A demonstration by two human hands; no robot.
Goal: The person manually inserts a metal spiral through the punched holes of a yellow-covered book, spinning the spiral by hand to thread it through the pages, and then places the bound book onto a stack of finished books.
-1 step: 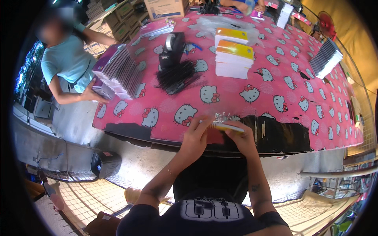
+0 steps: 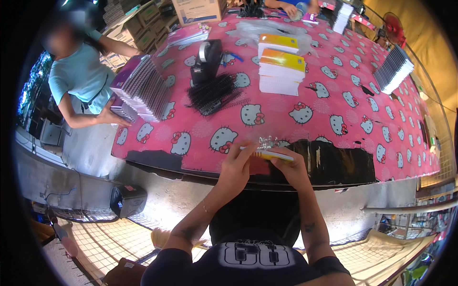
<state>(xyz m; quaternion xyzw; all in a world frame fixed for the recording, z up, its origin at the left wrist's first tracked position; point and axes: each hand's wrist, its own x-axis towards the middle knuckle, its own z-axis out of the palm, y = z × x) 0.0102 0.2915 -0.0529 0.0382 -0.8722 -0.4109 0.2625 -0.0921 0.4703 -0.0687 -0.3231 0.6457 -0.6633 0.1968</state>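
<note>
Between my hands, at the table's near edge, is a thin notebook (image 2: 276,156) with white pages and a yellow underside, seen nearly edge-on. My left hand (image 2: 235,163) pinches its left end, where small dark marks like binding coils show. The fingers of my right hand (image 2: 293,168) are closed on the right end. Past them on the pink table (image 2: 281,112) lies a pile of black plastic binding coils (image 2: 214,94), with a black tape dispenser (image 2: 206,62) behind it. Stacks of yellow-covered page blocks (image 2: 281,71) stand beyond my hands.
At the left, a person in a light blue shirt (image 2: 76,71) holds a stack of purple spiral notebooks (image 2: 140,88). Another notebook stack (image 2: 393,70) stands at the right. Clear plastic wrap (image 2: 248,31) and a cardboard box (image 2: 199,10) lie toward the back. Torn black patches mark the near edge.
The view has shifted very slightly. My hands keep the same hold on the notebook.
</note>
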